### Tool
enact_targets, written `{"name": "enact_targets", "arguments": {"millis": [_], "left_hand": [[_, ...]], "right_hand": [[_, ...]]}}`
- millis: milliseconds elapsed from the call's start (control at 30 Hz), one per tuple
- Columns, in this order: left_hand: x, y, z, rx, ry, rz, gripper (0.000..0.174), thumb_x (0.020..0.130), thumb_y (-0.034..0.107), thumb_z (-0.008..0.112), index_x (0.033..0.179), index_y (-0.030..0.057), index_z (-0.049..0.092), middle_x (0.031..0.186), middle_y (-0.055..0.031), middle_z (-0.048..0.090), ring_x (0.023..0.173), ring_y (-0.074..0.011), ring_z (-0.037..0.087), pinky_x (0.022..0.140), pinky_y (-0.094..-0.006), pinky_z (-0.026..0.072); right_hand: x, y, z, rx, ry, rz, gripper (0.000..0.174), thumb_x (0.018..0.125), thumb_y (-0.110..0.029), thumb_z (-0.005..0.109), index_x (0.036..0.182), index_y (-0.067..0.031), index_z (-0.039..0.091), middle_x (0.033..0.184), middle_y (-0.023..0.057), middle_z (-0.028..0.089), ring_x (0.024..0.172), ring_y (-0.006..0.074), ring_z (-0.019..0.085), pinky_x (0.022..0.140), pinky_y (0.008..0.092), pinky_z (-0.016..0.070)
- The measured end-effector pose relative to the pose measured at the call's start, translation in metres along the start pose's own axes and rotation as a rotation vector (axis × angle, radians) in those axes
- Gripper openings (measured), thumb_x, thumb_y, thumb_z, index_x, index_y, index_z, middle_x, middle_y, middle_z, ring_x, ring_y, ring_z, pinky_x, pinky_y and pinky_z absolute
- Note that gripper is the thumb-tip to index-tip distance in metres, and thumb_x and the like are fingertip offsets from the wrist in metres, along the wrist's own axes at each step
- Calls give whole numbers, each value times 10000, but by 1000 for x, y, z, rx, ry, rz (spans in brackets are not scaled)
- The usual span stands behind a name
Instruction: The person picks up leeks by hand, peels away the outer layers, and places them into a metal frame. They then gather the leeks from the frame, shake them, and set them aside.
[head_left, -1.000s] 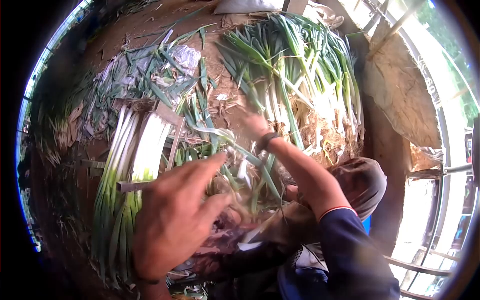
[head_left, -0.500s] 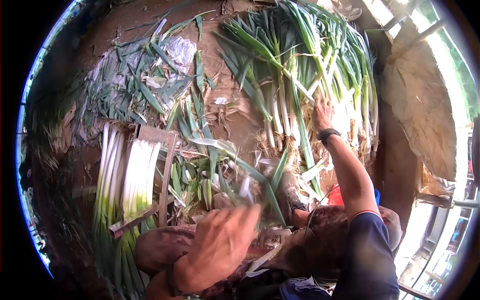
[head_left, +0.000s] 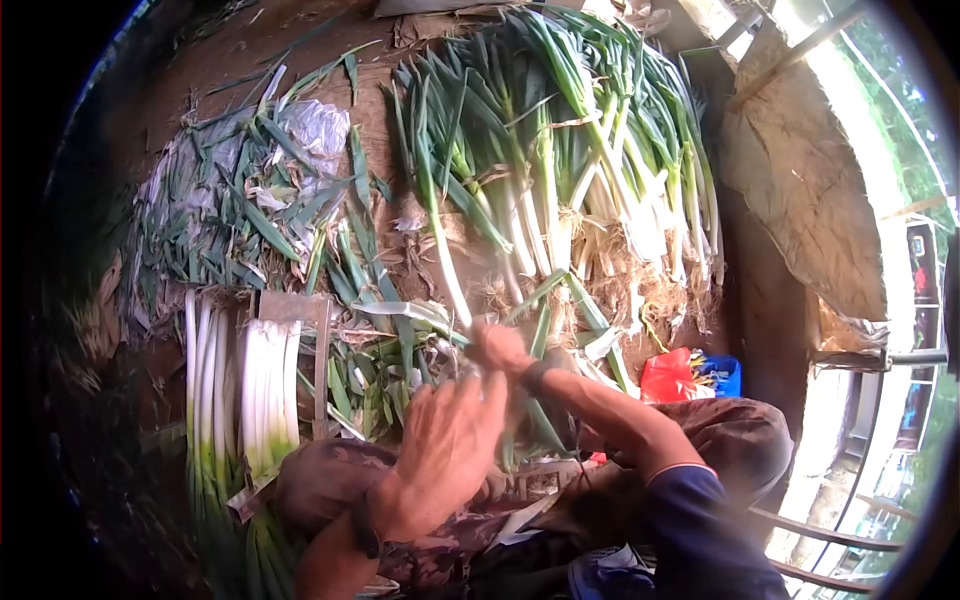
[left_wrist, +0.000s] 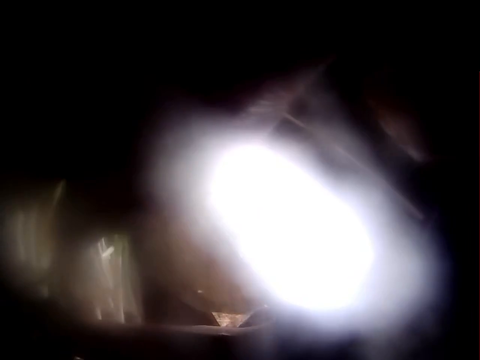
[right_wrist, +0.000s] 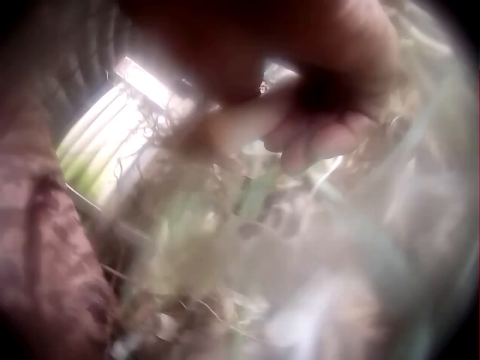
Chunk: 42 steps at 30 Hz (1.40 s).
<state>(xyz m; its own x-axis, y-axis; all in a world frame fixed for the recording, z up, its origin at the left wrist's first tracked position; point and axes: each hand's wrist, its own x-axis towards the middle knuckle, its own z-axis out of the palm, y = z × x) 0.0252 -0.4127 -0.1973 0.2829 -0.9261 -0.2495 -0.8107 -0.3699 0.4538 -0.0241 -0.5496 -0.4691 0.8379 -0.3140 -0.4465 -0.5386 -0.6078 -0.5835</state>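
A leek (head_left: 447,270) stretches from the front of the leek pile (head_left: 560,170) down to my right hand (head_left: 503,348), which grips its white root end. Motion blur softens that hand. My left hand (head_left: 445,440) is just below and left of it, back up, fingers fairly straight and pointing toward the right hand; its fingertips are hard to make out. In the right wrist view curled fingers (right_wrist: 322,142) show above blurred leaves. Glare and darkness fill the left wrist view, with no hand discernible.
Cleaned leeks (head_left: 268,390) lie in a frame (head_left: 322,365) at left, beside more leeks (head_left: 210,400). Leaf scraps cover a pale sheet (head_left: 320,135). Trimmings lie near my legs; a red bag (head_left: 668,376) and blue container (head_left: 722,374) are at right.
My right hand has moved from the pile down and left toward my left hand, bringing a leek's root end with it. The left hand has shifted slightly, its fingers now pointing more upward.
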Motion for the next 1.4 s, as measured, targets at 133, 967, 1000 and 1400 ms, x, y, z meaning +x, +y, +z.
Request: {"name": "enact_targets", "arguments": {"millis": [133,967,1000,1400], "left_hand": [[-16,-2,3,41,59,-47,402,852,141,654,1213,-20,577,901,-171,629,823,-341,628,761,-452,483],[-30,-27,-4,-1752,577,-418,389,942,129,625,1256,-26,455,906,-109,623,826,-260,716,737,-380,639],[-33,-31,-3,-1764,568,-487,387,944,124,617,1261,-25,451,918,-105,625,816,-251,714,727,-379,637],[-21,-20,-6,-1538,414,-701,576,919,153,614,1363,-117,366,864,-133,637,754,-242,694,710,-353,590]], "right_hand": [[8,15,65,571,-43,-275,260,871,-225,679,1005,-37,560,724,90,602,671,207,588,573,371,484],[-78,-96,-285,-399,-724,-184,510,937,-458,646,1277,-78,634,1210,110,676,1101,202,636,951,343,500],[-61,-64,-305,-400,-455,-139,516,925,-422,673,1293,-66,611,1227,123,671,1111,228,639,955,343,503],[37,166,-278,-389,240,419,418,892,-440,690,1035,-52,631,863,128,650,757,249,599,709,409,512]]}}
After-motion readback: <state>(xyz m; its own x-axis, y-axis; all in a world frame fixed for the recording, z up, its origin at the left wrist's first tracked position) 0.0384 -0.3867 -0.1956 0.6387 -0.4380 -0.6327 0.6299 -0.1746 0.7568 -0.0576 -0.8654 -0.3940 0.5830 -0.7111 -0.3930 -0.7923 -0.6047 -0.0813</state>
